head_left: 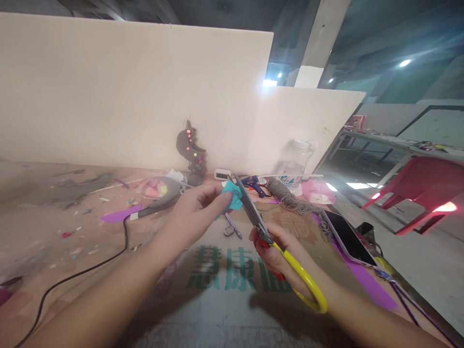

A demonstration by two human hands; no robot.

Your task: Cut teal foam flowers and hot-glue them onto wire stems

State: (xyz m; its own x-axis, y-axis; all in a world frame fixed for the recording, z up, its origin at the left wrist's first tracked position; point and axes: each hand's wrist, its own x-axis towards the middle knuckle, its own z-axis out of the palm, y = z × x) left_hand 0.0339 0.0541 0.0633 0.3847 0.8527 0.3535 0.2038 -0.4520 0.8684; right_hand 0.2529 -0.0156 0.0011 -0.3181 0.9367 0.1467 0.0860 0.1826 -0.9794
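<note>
Between the thumb and fingers of my left hand (203, 205) is a small piece of turquoise paper (235, 197) with a flower-like outline drawn on it. My right hand (286, 253) is closed around scissors (255, 212) with yellow and red handles. Their blades point up and away, slightly parted, close to the right edge of the paper; whether they touch it I cannot tell. Both hands are above a printed cardboard sheet (232, 280). Beneath the paper lies a pair of small scissors or similar tool (232, 226), partly hidden.
At the back stand a dark crescent ornament (190, 147), a small digital clock (222, 174) and a clear bottle (295, 162). A blue glue gun (255, 184), grey yarn (286, 195) and a phone (350, 237) lie rightward. A black cord (83, 272) crosses the left side, among paper scraps.
</note>
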